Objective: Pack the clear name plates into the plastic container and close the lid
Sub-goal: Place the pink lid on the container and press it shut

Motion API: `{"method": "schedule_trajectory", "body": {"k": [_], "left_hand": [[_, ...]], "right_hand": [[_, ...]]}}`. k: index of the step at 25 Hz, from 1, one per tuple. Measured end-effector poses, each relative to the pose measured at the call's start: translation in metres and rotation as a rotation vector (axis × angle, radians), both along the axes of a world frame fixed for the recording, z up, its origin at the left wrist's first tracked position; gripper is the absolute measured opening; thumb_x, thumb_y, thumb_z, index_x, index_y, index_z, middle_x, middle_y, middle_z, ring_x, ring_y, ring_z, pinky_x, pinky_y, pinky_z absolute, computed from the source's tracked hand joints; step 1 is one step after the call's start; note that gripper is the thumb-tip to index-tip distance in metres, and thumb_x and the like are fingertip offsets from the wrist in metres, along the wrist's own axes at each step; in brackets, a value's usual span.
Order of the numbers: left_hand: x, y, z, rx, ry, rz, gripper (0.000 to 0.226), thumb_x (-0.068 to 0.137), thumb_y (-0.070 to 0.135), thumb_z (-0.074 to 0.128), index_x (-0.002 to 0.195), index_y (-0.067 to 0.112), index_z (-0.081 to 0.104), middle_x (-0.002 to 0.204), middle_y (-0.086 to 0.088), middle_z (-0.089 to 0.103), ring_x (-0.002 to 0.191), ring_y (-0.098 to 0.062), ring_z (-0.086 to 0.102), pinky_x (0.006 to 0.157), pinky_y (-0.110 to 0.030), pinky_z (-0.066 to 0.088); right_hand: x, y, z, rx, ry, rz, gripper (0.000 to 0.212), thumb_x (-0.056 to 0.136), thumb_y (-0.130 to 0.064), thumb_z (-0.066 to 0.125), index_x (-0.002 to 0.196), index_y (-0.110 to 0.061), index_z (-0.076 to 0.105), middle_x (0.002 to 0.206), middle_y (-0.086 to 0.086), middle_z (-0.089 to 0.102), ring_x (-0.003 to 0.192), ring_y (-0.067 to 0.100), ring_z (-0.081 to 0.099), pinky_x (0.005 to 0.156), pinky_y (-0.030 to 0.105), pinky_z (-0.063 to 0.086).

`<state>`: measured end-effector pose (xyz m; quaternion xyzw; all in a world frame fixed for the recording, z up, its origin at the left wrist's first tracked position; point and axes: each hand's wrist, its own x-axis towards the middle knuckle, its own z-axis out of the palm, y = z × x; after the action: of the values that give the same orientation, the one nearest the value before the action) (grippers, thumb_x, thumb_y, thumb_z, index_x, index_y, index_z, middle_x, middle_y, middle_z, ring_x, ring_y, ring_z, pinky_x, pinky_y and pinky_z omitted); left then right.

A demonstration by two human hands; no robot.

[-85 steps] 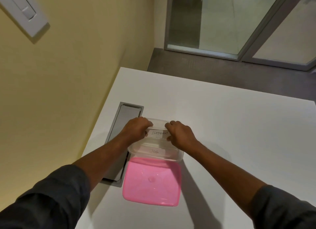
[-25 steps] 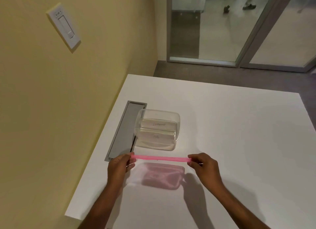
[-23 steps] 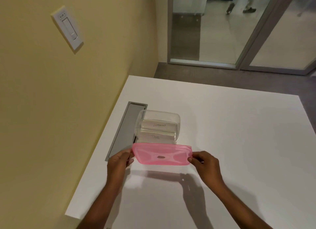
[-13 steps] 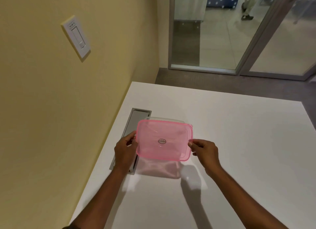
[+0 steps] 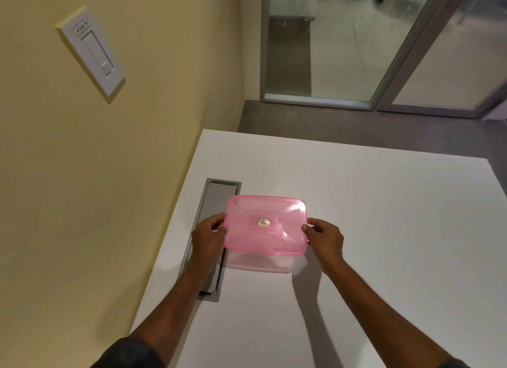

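No text can be read with certainty. The wall switch plate (image 5: 90,53), upper left of the frame, bears a small label strip along its top edge, its characters too blurred to make out. The pink lid (image 5: 265,225), centre of the frame, carries a small oval emblem with illegible lettering.

Yellow wall (image 5: 137,148) with switch (image 5: 92,50), white table (image 5: 384,230), glass doors (image 5: 343,38)

Glossy translucent pink plastic lid (image 5: 265,225) over clear plastic container (image 5: 260,263); smooth matt white table (image 5: 384,216); brushed grey metal hatch (image 5: 212,200).
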<state>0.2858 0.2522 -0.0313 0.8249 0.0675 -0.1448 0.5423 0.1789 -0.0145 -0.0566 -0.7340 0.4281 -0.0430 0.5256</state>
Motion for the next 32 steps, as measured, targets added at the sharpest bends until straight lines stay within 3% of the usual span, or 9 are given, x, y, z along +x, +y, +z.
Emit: {"method": "schedule_trajectory", "body": {"k": [3,8,12,15,17,21,25,29,32], "left_hand": [[0.004,0.0,-0.009,-0.006,0.0,0.009,0.043,0.094,-0.008,0.063,0.132,0.009,0.074,0.119,-0.002,0.077,0.108,-0.017,0.07,0.096,-0.028,0.056],[0.009,0.001,-0.026,0.006,-0.005,0.02,0.042,0.094,-0.006,0.063,0.128,0.015,0.077,0.117,0.002,0.078,0.103,-0.008,0.072,0.082,-0.01,0.054],[0.009,-0.002,-0.035,0.018,-0.003,0.044,0.041,0.094,-0.003,0.065,0.127,0.019,0.077,0.115,0.006,0.078,0.103,-0.007,0.072,0.092,-0.025,0.059],[0.007,-0.003,-0.038,0.036,-0.009,0.046,0.04,0.093,-0.002,0.065,0.123,0.022,0.078,0.109,0.012,0.078,0.095,0.006,0.071,0.08,-0.009,0.056],[0.007,-0.003,-0.039,0.028,-0.01,0.056,0.04,0.092,0.0,0.065,0.12,0.025,0.079,0.103,0.021,0.076,0.092,0.009,0.071,0.071,-0.002,0.052],[0.009,-0.005,-0.043,0.002,0.045,0.069,0.038,0.093,0.004,0.066,0.123,0.025,0.077,0.1,0.022,0.074,0.095,0.0,0.07,0.076,-0.016,0.055],[0.009,-0.006,-0.049,-0.026,0.082,0.06,0.039,0.095,0.005,0.069,0.126,0.028,0.075,0.105,0.011,0.075,0.096,-0.006,0.07,0.077,-0.022,0.055],[0.01,-0.003,-0.054,-0.015,0.083,0.058,0.041,0.096,0.008,0.069,0.112,0.046,0.071,0.1,0.011,0.075,0.094,-0.01,0.072,0.066,-0.02,0.054],[0.011,-0.007,-0.056,0.079,0.088,0.037,0.036,0.096,0.015,0.066,0.106,0.05,0.066,0.101,0.011,0.073,0.094,-0.017,0.072,0.073,-0.037,0.064]], "right_hand": [[0.003,0.001,-0.007,-0.001,0.008,-0.007,0.026,0.093,-0.02,0.077,0.118,-0.025,0.082,0.083,-0.008,0.082,0.086,0.022,0.078,0.093,0.051,0.063],[0.011,0.001,-0.01,-0.044,0.029,-0.02,0.028,0.094,-0.017,0.076,0.12,-0.022,0.082,0.088,-0.004,0.082,0.086,0.025,0.078,0.095,0.049,0.063],[0.011,-0.001,-0.016,-0.047,0.067,-0.039,0.022,0.095,-0.016,0.075,0.116,-0.015,0.082,0.096,0.003,0.082,0.089,0.028,0.077,0.097,0.05,0.062],[0.009,-0.002,-0.02,-0.03,0.063,-0.047,0.011,0.095,-0.017,0.073,0.097,-0.015,0.084,0.088,0.002,0.081,0.086,0.03,0.076,0.09,0.053,0.064],[0.007,-0.002,-0.02,-0.006,0.062,-0.039,0.009,0.092,-0.021,0.078,0.099,-0.018,0.084,0.087,0.001,0.081,0.086,0.029,0.076,0.089,0.053,0.064],[0.002,-0.001,-0.021,0.059,0.082,-0.058,0.039,0.084,-0.024,0.087,0.122,-0.023,0.078,0.096,0.003,0.079,0.091,0.026,0.078,0.09,0.05,0.065],[0.002,-0.004,-0.026,0.125,0.076,-0.136,0.024,0.082,-0.018,0.089,0.105,-0.017,0.081,0.092,0.005,0.081,0.083,0.028,0.08,0.084,0.052,0.068],[0.003,-0.007,-0.028,0.14,0.105,-0.135,0.011,0.082,-0.016,0.089,0.088,-0.017,0.08,0.084,0.005,0.082,0.079,0.03,0.081,0.079,0.049,0.069],[0.002,-0.007,-0.028,0.136,0.098,-0.125,0.011,0.082,-0.015,0.089,0.086,-0.016,0.079,0.083,0.006,0.081,0.079,0.03,0.081,0.078,0.048,0.069]]}}
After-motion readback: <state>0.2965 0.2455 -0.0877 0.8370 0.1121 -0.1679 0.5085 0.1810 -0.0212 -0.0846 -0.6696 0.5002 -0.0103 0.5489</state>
